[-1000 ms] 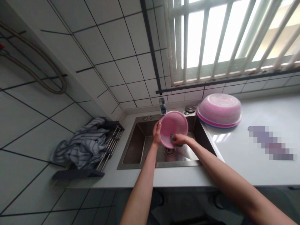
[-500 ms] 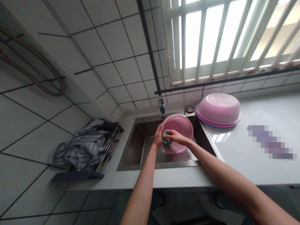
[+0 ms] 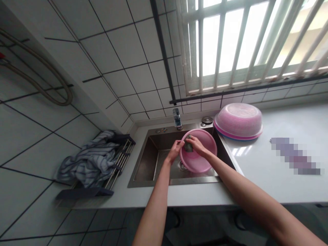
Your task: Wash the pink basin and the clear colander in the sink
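Observation:
Over the steel sink (image 3: 143, 171), a pink basin (image 3: 197, 165) is tilted with its inside toward me. My left hand (image 3: 175, 150) grips the basin by its left rim, thumb on the inner side. In my right hand (image 3: 197, 145) is a bunched grey-green cloth (image 3: 189, 145), pressed against the basin's inner wall near that rim. The fingers of the right hand are closed round the cloth and hide part of it. Behind the basin stands the faucet (image 3: 176, 117); I cannot make out any running water.
Upturned pink basins (image 3: 238, 119) are stacked on the counter right of the sink. A drain cover (image 3: 207, 120) lies at the sink's back edge. To the left, a striped cloth (image 3: 89, 164) rests on a metal rack (image 3: 120, 153). A blurred-out item (image 3: 294, 155) lies on the right counter.
The basin has shifted right and slightly toward me, and both hands have moved with it. The cloth now sits higher along the basin's inner left side.

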`<action>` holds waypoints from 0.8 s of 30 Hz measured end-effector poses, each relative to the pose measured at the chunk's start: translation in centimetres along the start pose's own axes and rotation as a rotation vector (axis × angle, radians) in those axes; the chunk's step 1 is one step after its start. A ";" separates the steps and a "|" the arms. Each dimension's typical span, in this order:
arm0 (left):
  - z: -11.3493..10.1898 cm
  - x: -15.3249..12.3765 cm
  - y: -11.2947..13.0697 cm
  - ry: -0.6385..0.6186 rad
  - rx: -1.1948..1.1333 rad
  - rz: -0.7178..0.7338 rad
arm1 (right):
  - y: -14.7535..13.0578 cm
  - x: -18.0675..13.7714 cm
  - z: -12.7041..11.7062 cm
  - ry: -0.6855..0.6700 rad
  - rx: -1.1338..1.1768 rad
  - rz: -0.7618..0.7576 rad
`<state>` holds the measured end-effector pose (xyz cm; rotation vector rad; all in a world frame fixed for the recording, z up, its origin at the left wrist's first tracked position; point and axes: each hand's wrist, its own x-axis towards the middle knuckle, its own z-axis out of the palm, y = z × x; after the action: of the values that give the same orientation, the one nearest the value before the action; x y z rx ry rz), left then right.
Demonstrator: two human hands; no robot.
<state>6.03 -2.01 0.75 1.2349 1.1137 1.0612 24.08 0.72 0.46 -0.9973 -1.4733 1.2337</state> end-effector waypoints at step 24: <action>0.8 0.2 -0.2 -0.011 0.010 0.079 | 0.5 0.0 0.0 -0.034 0.065 -0.023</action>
<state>6.85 -1.96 0.58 1.3003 1.0698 1.1079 24.09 0.80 -0.08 -0.9181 -1.4579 1.2790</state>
